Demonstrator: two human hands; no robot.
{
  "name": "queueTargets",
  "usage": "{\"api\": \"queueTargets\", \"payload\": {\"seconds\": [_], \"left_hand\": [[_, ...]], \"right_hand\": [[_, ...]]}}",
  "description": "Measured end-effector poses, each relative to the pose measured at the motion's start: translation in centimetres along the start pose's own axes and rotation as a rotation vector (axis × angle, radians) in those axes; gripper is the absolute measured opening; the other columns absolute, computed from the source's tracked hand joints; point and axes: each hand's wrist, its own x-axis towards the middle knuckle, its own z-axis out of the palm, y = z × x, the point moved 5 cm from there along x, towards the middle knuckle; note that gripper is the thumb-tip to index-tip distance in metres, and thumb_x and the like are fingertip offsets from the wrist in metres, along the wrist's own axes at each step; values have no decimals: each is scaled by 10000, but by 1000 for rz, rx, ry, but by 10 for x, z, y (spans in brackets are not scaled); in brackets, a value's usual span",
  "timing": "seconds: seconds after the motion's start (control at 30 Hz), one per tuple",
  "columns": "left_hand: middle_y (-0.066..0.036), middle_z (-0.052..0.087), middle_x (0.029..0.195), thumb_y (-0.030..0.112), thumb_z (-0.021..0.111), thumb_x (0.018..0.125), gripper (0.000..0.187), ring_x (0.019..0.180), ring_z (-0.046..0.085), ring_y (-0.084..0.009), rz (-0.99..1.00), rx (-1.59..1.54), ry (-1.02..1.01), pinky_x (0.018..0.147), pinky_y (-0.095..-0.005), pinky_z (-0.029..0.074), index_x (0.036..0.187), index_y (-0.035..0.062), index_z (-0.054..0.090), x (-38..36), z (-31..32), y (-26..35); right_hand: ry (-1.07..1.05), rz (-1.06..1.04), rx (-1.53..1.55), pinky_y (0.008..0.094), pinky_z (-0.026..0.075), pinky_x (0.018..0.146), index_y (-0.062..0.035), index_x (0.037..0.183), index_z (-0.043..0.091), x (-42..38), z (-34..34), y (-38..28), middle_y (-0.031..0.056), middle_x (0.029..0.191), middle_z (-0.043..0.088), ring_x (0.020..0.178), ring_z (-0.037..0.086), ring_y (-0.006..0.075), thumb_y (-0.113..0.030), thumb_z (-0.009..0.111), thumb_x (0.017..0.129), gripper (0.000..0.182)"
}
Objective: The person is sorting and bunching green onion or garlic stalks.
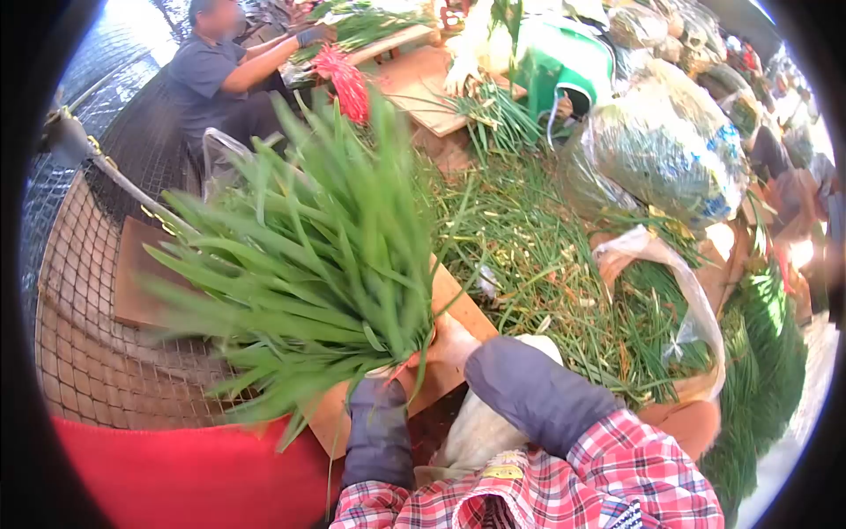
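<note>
A large bunch of long, flat green leaves (326, 264), which look like garlic chives, fans out before me over a wooden board (463, 304). Its base is between my two hands, with the leaf tips pointing away and left. My left hand (384, 374) is closed at the near side of the base, its fingers mostly under the leaves. On the right side my right hand (452, 342) is closed around the base, fingertips hidden. A thin red tie (407, 362) shows between the hands at the base. Some leaves are blurred by motion.
Loose cut leaves (529, 264) cover the ground to the right, near a white plastic bag (674, 251). Full clear plastic sacks (665, 150) stand behind. Red cloth (194, 476) lies front left, beside netting (106, 335). Another person (207, 75) works at the back near red strips (342, 84).
</note>
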Motion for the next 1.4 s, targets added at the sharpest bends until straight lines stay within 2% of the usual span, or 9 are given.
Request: {"api": "queueTargets", "payload": {"seconds": [0.13,0.2,0.37,0.5,0.57,0.6,0.97,1.23,1.4], "left_hand": [[-154,650,903,348,520,896,375,812,615,-261,22,-29,21,727,-343,494,1029,9,609,-1,-7,3],[-158,653,889,337,511,903,365,804,617,-261,40,-1,22,719,-341,495,1012,5,617,-5,-13,18],[-166,660,853,308,489,919,350,784,623,-260,363,295,-48,699,-335,498,970,-4,638,-66,-33,130],[-185,655,908,311,464,913,345,879,622,-353,434,902,-94,816,-433,467,1072,53,630,-78,-33,154],[-217,624,995,263,463,927,339,969,600,-318,450,1246,-133,842,-341,460,1113,17,605,-81,-38,121],[-154,621,1083,300,508,904,339,1034,575,-314,672,1139,-78,957,-538,349,1143,79,598,-76,-53,92],[-198,592,1127,165,554,867,313,1080,552,-330,610,833,63,925,-379,427,1147,29,578,-61,-127,126],[-206,376,1352,438,718,693,924,1217,366,-415,658,1195,128,1000,-484,321,1380,0,281,-124,-59,59],[-187,420,1305,381,794,616,964,1175,403,-384,613,913,214,996,-468,324,1365,19,307,-131,-64,58]], "right_hand": [[287,-371,-45,367,492,829,-35,1330,337,-7,3,-55,130,1041,632,976,608,234,-251,861,578,941],[68,15,-134,357,501,833,-34,1304,369,-21,5,-49,121,1074,623,967,613,224,-185,855,591,876],[-13,-165,201,323,522,719,-61,1181,503,-26,28,-73,74,982,632,876,628,248,-220,743,773,499],[-179,734,515,301,499,609,-68,1129,551,-65,82,-37,99,970,649,819,624,197,-510,574,847,525],[-621,875,-38,301,488,606,-65,1154,548,-84,78,-35,88,947,655,810,617,178,-488,530,869,511],[-641,795,-161,298,490,607,-63,1164,556,-90,72,-51,82,950,656,798,621,165,-431,515,878,468],[-111,338,-570,326,491,641,-84,1024,617,-71,-1,-20,79,742,636,688,616,202,-120,646,753,275],[50,-549,-1040,415,460,783,-112,1113,572,-50,17,-151,79,968,611,911,578,289,-228,716,700,453],[-101,-352,-1016,392,433,845,-248,1044,660,-11,6,-98,11,994,628,964,561,250,-318,757,624,437]]}}
